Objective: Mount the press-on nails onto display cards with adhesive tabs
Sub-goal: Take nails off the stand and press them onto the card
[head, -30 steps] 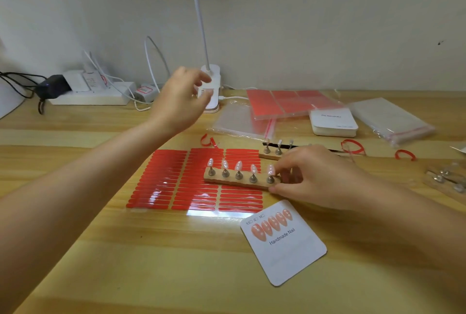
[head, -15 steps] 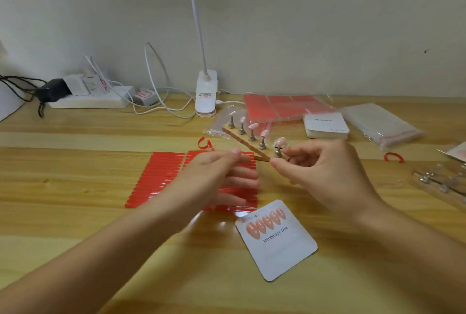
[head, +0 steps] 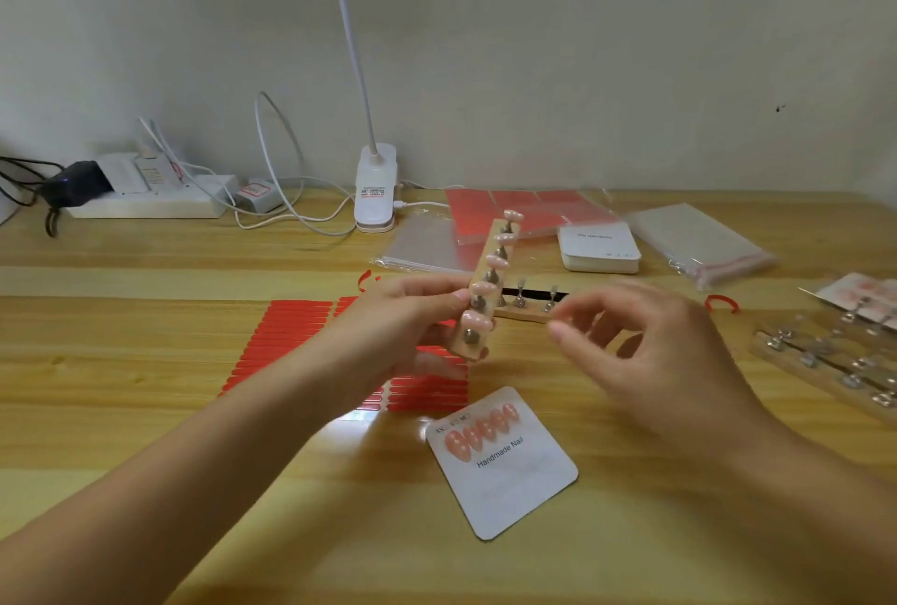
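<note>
nail strip: we see the narrow wooden holder strip (head: 488, 286) carrying pale pink press-on nails (head: 476, 319), raised above the table, left of our right hand.
left hand (head: 412, 328): we grip the strip's lower end.
right hand (head: 645, 352): fingers loosely curled, holding nothing, just beside it.

- My left hand (head: 407, 328) is up off the table, with my arm coming in from 7 o'clock. The fingers curl around a wooden nail holder (head: 488, 286) that points toward 12 o'clock.
- My right hand (head: 645, 352) floats just beside it at 3 o'clock. Its fingers are bent loosely and hold nothing. That arm comes in from 5 o'clock.
</note>
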